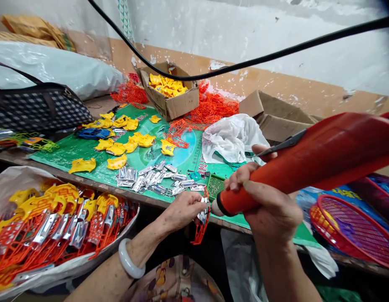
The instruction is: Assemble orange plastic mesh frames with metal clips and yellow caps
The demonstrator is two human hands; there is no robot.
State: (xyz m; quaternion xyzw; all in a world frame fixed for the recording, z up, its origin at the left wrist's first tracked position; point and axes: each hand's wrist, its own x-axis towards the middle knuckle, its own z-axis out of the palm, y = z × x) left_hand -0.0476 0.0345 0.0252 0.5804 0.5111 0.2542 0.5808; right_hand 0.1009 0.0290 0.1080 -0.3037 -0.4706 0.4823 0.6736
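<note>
My left hand [183, 209] is closed, thumb and fingers pinching an orange plastic frame [198, 235] with a silver plate on it, just off the table's front edge. My right hand [271, 212] is wrapped round a red electric screwdriver [285, 163], which lies slantwise across the right side. Its pale nose points down-left at the orange frame; the exact contact of the tip is hidden. Behind my left hand is a pile of silver plates [147, 180] on the green sheet. A small green basket [216, 186] stands just behind the screwdriver's nose.
Yellow plastic pieces [115, 149] lie on the green sheet [65, 153]. A cardboard box [182, 105] of yellow pieces stands among orange frames [218, 107]. At lower left, a sack [131, 222] holds assembled pieces. Purple-red rackets [354, 226] lie right. A black cable [245, 67] hangs across the top.
</note>
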